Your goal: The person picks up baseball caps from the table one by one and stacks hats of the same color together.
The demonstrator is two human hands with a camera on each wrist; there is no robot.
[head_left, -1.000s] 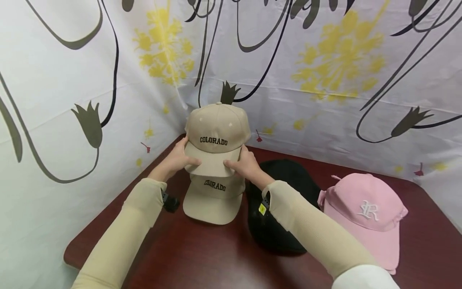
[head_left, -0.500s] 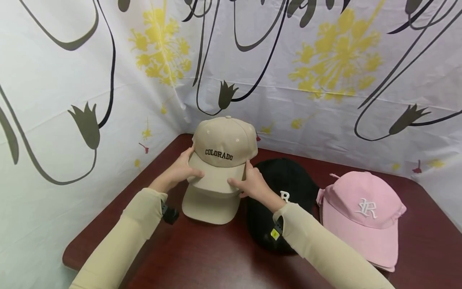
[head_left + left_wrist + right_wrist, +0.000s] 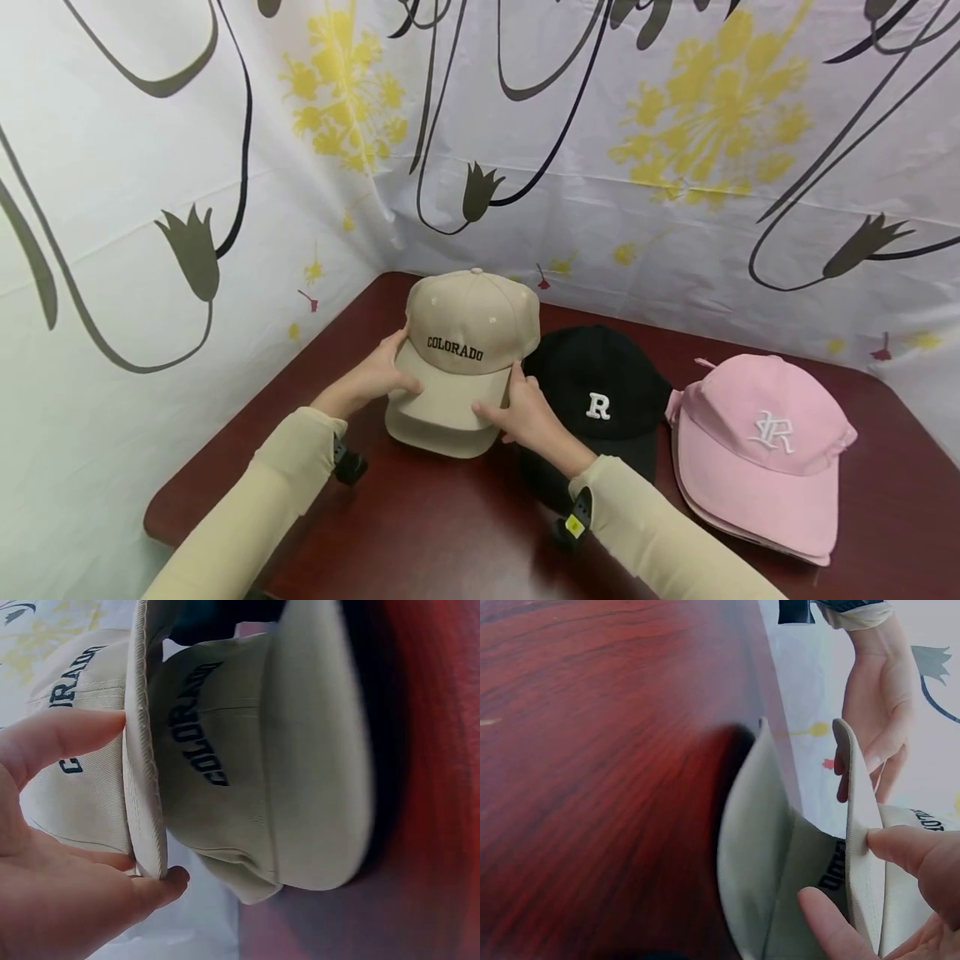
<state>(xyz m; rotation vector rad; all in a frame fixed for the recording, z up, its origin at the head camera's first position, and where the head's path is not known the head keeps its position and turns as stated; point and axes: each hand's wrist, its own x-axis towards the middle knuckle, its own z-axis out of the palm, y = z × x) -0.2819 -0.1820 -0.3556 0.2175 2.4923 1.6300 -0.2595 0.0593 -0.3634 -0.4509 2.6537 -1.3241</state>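
Observation:
Two beige baseball caps lettered COLORADO are at the middle left of the table. My left hand [image 3: 371, 377] pinches the left edge of the upper cap's [image 3: 474, 321] brim, thumb on top and fingers underneath. On the other side of that brim, my right hand [image 3: 534, 417] pinches it the same way. Below it stands the lower cap [image 3: 217, 750], its brim toward the front. Both wrist views show a gap between the two brims. From the head view, the lower cap's crown is hidden behind the upper one.
Just right of the beige caps lies a black cap [image 3: 600, 375] with a white R, partly behind my right forearm. Further right sits a pink cap [image 3: 772, 417], with another brim edge showing beneath it. Patterned white cloth [image 3: 570, 167] hangs behind the dark red table [image 3: 420, 533].
Both hands have lowered the upper beige cap over the lower one, covering its lettering in the head view. The black cap's white R has come into sight.

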